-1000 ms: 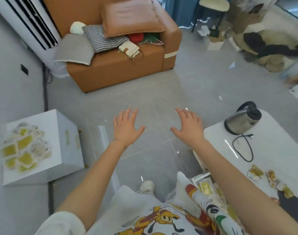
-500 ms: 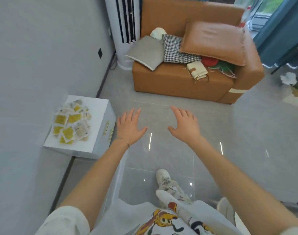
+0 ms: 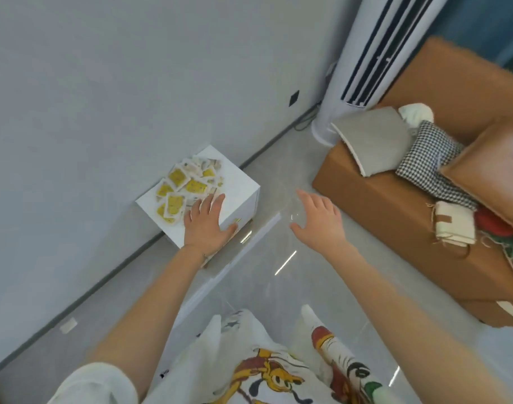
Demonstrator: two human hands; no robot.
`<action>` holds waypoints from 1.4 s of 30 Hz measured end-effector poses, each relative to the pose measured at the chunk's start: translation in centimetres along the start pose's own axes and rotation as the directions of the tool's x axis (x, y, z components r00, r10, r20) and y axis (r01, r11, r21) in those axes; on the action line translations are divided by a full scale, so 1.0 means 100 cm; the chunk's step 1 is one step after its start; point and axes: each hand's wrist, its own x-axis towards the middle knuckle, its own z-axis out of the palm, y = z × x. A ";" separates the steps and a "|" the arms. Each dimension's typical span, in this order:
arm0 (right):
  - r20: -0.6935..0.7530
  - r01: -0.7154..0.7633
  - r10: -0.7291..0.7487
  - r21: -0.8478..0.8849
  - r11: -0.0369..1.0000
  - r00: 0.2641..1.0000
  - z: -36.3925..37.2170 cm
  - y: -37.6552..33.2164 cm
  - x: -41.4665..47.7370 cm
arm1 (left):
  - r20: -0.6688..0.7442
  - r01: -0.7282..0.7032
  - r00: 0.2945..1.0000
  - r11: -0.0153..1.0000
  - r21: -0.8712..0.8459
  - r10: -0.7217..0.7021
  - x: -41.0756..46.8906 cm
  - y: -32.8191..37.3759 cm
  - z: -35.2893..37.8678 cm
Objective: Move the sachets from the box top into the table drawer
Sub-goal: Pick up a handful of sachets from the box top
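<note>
My left hand point(image 3: 206, 223) is spread flat and empty at the centre of the frame, over the near edge of the white cube-shaped box point(image 3: 240, 182), its fingertips just beside the pile of yellow-and-white square sachets point(image 3: 185, 188); I cannot tell whether it touches them. My right hand point(image 3: 317, 220) hangs open and empty to the right, above the glossy grey tiled floor point(image 3: 278, 287). The sachets lie heaped on the box top, left of centre, against the pale grey wall point(image 3: 103, 83). A tan leather sofa point(image 3: 380, 205) with cushions fills the right side, and a white tower fan point(image 3: 363, 59) stands at upper right.
</note>
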 end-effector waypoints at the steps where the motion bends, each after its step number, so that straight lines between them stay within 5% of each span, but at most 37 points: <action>1: 0.013 0.022 -0.022 -0.001 1.000 1.000 0.001 -0.007 0.016 | -0.003 0.035 0.999 0.999 0.005 -0.035 0.007 -0.010 -0.002; 17: 0.252 0.339 -0.297 -0.142 0.930 0.921 0.043 -0.116 0.256 | -0.018 0.360 0.933 0.933 -0.015 -0.360 0.133 -0.121 -0.020; 24: 0.478 0.377 -0.316 -0.036 0.925 0.820 0.131 -0.146 0.316 | 0.080 0.610 0.792 0.779 -0.145 -0.605 0.163 -0.156 0.033; 30: 0.615 0.298 -0.228 -0.012 0.955 0.755 0.239 -0.134 0.351 | 0.239 0.787 0.598 0.502 -0.359 -0.765 0.195 -0.192 0.127; 34: 0.607 0.099 -0.122 0.071 0.993 0.785 0.312 -0.118 0.378 | 0.291 0.818 0.537 0.404 -0.409 -0.792 0.212 -0.220 0.204; 39: 0.559 -0.146 -0.022 0.254 0.956 0.829 0.382 -0.116 0.407 | 0.116 0.801 0.532 0.454 -0.391 -0.839 0.234 -0.235 0.266; 42: 0.557 -0.285 0.043 0.355 0.890 0.830 0.405 -0.126 0.414 | 0.075 0.816 0.463 0.391 -0.425 -0.883 0.250 -0.229 0.279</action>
